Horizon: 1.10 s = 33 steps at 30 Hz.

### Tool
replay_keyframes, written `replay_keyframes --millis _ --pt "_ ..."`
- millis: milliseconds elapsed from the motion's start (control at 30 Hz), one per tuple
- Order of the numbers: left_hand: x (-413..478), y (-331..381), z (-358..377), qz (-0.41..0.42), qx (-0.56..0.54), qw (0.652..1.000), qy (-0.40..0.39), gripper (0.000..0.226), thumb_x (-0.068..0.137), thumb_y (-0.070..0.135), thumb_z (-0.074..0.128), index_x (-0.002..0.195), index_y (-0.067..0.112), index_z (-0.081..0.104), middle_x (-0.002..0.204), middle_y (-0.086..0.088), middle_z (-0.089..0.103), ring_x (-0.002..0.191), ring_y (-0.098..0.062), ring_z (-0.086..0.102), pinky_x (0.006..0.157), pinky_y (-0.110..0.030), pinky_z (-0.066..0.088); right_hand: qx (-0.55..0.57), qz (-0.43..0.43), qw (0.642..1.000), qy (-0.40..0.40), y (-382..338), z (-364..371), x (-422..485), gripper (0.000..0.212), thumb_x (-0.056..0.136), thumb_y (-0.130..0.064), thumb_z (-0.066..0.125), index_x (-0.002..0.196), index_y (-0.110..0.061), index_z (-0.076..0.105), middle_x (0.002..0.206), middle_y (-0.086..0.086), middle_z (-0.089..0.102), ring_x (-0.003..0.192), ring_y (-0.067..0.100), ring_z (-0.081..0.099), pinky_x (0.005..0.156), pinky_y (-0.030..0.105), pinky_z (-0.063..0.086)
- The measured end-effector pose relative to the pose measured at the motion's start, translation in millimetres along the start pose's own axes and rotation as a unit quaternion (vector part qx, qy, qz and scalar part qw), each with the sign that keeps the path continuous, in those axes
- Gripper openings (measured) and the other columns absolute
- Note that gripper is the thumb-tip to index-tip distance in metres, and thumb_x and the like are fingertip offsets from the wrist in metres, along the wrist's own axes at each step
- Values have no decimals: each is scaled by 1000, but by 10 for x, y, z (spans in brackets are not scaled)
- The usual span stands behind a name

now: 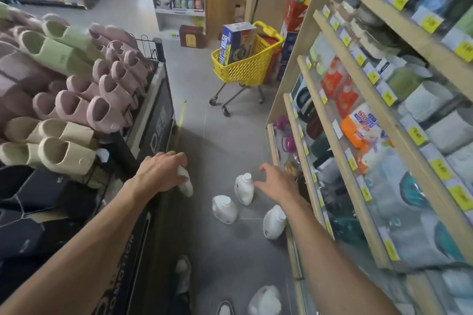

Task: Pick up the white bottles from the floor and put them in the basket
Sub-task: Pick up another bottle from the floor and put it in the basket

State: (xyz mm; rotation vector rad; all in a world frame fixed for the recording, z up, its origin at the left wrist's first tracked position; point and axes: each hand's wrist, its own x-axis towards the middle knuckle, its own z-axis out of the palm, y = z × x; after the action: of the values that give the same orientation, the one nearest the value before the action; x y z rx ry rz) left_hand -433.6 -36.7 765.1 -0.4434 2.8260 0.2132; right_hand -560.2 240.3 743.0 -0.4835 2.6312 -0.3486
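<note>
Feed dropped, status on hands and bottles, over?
Left hand grips one white plastic bottle. Right hand open, near white floor bottles. Yellow wheeled basket ahead, holds boxes.

Both bare arms reach forward and down; the left hand [160, 169] grips a white bottle [185, 183]; the right hand [275, 184] hangs with fingers spread.

A box [236, 42] stands in the basket [245, 69]; bottles [244, 188] lie on the floor [217, 135] before it, slippers [76, 100] left, shelves [371, 110] right.

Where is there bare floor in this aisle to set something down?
Bare floor lies between the yellow shopping cart and the three white bottles. Another patch sits between them and the nearest bottle. Crowded around the trio, beside the right hand.
</note>
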Motion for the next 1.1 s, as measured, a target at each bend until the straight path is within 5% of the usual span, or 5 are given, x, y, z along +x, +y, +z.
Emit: replay_keyframes --millis 367,667,867,1100 --pt "1419 -311 34 82 17 996 -42 45 87 50 63 127 32 54 125 4 59 117 -24 57 93 -41 48 29 85 996 -5 -252 190 810 43 98 -36 66 138 -25 53 137 -1 63 122 25 60 89 35 44" --pt "2298 -218 664 124 46 989 -69 50 88 50 67 134 35 53 136 4 57 124 -24 55 96 -40 45 62 114 991 -2 79 828 1565 47 95 -34 68 138 -23 54 136 4 64 124 31 60 99 41 50" --pt "3023 -104 1912 154 57 983 -87 48 87 48 66 131 34 53 134 5 58 123 -25 56 95 -40 44 69 120 990 9 623 1868 2380 48 93 -33 65 139 -25 54 137 6 63 126 32 58 98 41 48" --pt "4194 -65 4174 198 66 974 -86 49 86 53 71 128 34 53 126 2 62 114 -27 61 93 -40 49 109 124 986 2 1417 3943 3484 50 94 -32 67 142 -27 53 142 5 60 129 33 56 98 37 44"
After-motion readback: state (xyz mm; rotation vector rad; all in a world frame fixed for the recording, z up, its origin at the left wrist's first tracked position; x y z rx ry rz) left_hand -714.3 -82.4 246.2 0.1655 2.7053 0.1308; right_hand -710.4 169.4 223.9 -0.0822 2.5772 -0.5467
